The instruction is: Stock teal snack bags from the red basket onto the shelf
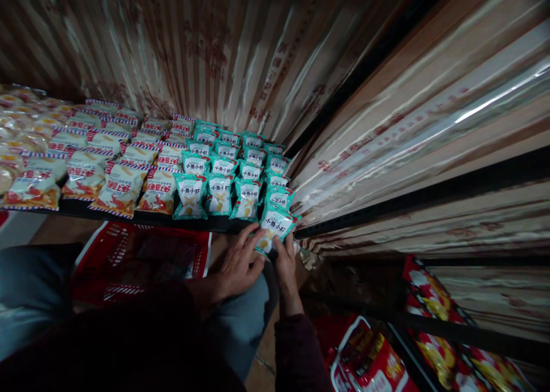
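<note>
At the front right end of the shelf, a teal-and-white snack bag is tilted up between my two hands. My left hand has its fingers at the bag's left edge. My right hand grips its lower right side, with the thumb on the front and the fingers partly hidden. Behind it and to its left stand rows of matching teal snack bags. Further left are rows of white-and-orange snack bags with striped edges.
Clear-wrapped snacks fill the shelf's far left. Beneath the shelf's black front edge sits a red basket holding dim packets. Red snack bags lie low at the right. Black shelf posts and plastic-wrapped walls close in the back and right.
</note>
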The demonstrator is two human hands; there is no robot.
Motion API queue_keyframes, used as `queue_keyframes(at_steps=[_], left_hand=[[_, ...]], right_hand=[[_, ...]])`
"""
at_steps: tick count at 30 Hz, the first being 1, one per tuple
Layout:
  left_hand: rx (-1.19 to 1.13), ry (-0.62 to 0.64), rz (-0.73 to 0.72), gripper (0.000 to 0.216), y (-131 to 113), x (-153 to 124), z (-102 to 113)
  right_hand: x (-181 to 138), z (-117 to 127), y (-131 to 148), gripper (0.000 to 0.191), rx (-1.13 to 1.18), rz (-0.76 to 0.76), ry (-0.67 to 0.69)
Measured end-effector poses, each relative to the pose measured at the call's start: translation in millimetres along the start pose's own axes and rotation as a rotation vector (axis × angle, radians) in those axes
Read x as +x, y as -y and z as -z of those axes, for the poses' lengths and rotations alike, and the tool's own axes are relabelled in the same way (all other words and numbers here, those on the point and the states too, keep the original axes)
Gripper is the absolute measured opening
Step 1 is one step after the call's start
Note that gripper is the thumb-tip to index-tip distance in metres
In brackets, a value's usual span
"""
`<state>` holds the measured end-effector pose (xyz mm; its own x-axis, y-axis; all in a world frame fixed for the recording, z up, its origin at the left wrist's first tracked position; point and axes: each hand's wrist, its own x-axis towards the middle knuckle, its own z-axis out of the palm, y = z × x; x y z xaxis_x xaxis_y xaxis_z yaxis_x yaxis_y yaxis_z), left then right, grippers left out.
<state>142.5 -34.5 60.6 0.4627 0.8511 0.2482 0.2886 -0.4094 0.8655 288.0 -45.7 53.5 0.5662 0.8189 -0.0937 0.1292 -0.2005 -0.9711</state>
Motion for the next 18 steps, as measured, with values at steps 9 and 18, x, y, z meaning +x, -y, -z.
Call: queue_keyframes(at_steps=[9,18], left_hand=[[0.058,0.028,-0.05,0.058,-4.3,37.5,-40.3],[0.069,-0.015,0.086,0.055,5.5,59.1,-58.4]], right_hand=[[44.9,20.4,-10.1,0.058,-0.215,0.24,-0.045],[74.1,8.1,-20.5,0.055,-0.467,0.472,-0.125]])
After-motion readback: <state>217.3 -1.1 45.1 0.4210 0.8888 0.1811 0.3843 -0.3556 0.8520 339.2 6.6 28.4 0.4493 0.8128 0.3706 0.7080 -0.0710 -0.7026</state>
